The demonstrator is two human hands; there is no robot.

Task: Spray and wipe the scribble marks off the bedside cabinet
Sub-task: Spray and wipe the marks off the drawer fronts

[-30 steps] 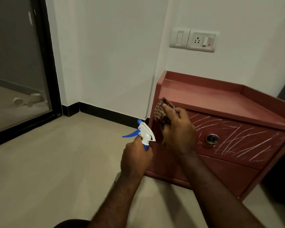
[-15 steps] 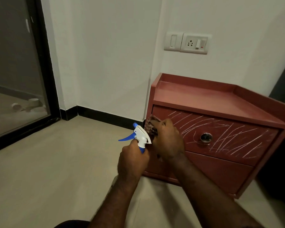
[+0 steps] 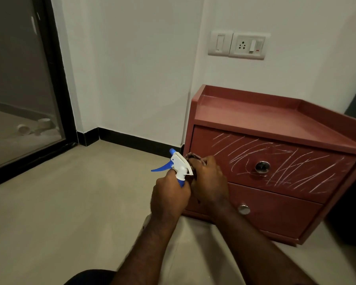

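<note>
So, your left hand (image 3: 170,197): fingers wrapped tight round the neck of the spray bottle (image 3: 180,166), just off the bedside cabinet's (image 3: 255,118) front left corner.
Your right hand (image 3: 209,182): fingers bunched on the cloth (image 3: 192,156), down at the cabinet's front left edge.
Scribble marks (image 3: 296,169): white lines all over the cabinet's top drawer front, around the knob (image 3: 262,167).
Nozzle: pointing left, away from the cabinet.
</note>
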